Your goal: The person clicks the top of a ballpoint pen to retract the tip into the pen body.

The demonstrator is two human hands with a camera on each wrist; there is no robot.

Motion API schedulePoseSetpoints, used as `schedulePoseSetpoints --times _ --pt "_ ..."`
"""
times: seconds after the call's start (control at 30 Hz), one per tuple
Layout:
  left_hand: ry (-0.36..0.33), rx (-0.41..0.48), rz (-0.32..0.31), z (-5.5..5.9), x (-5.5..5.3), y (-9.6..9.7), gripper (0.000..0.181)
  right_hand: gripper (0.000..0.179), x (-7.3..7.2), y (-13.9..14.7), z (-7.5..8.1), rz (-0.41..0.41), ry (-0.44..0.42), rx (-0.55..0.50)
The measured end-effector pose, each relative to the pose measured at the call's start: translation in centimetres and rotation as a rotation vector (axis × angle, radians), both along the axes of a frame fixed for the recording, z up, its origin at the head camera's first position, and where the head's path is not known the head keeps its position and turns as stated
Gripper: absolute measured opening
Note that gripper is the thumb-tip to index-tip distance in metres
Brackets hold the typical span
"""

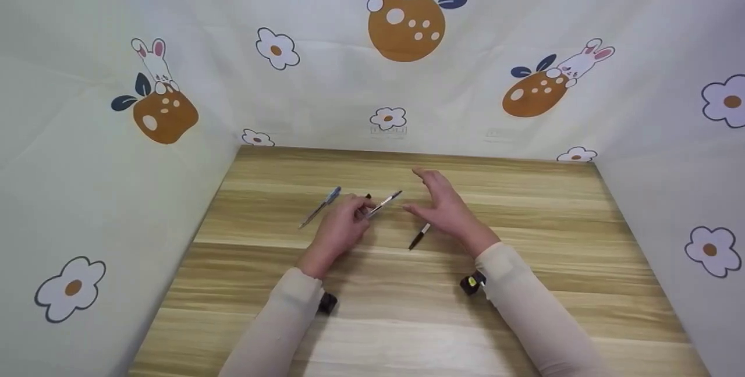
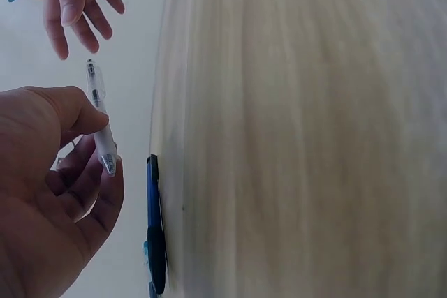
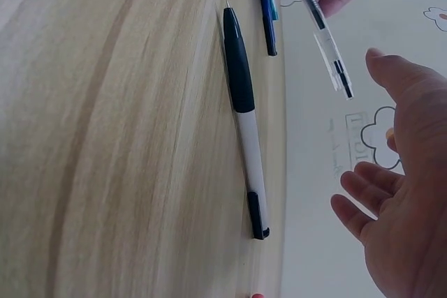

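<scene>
A clear ballpoint pen [image 1: 385,203] is pinched between the thumb and fingers of my left hand [image 1: 340,228], held above the table; the left wrist view shows the same clear pen [image 2: 103,127] tilted, its far end toward the other hand. My right hand [image 1: 445,208] hovers to the right of it, thumb and fingers spread apart, touching nothing. Beneath that hand lies a black-and-white pen [image 3: 241,102] on the table. Left of my left hand rests a pen with a blue end [image 1: 322,205]. A dark blue pen [image 2: 155,225] lies near the left hand, mostly hidden in the head view.
The wood-grain tabletop [image 1: 396,319] carries the pens. Pale cloth printed with rabbits and flowers [image 1: 326,92] closes in the back and both sides. A small red tip [image 3: 258,296] peeks in at the lower edge of the right wrist view. Each wrist wears a black camera [image 1: 327,303].
</scene>
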State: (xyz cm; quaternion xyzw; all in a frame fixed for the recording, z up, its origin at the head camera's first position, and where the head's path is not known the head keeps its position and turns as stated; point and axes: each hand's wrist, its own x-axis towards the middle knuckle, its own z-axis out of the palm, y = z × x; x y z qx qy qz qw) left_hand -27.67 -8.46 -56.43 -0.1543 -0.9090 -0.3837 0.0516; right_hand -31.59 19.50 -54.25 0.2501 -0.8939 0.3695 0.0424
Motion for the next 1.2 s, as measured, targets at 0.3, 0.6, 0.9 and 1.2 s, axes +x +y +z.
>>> schedulePoseSetpoints --times 0.3,0.6,0.9,1.2 --pt "0.027 -0.096 0.032 -0.2 0.2 -0.4 0.034 0.091 -0.3 -0.3 -0.4 0.002 0.036 0.043" --pt "0.041 -0.164 0.069 -0.1 0.4 -0.6 0.031 0.09 -0.5 -0.8 -0.6 0.016 0.052 0.075" --pt "0.135 -0.258 0.072 -0.3 0.3 -0.5 0.028 0.089 -0.4 -1.0 -0.5 0.012 0.054 0.1" --pt "0.149 -0.304 0.078 -0.1 0.1 0.0 0.028 0.091 -0.4 -1.1 -0.4 -0.002 0.031 0.1"
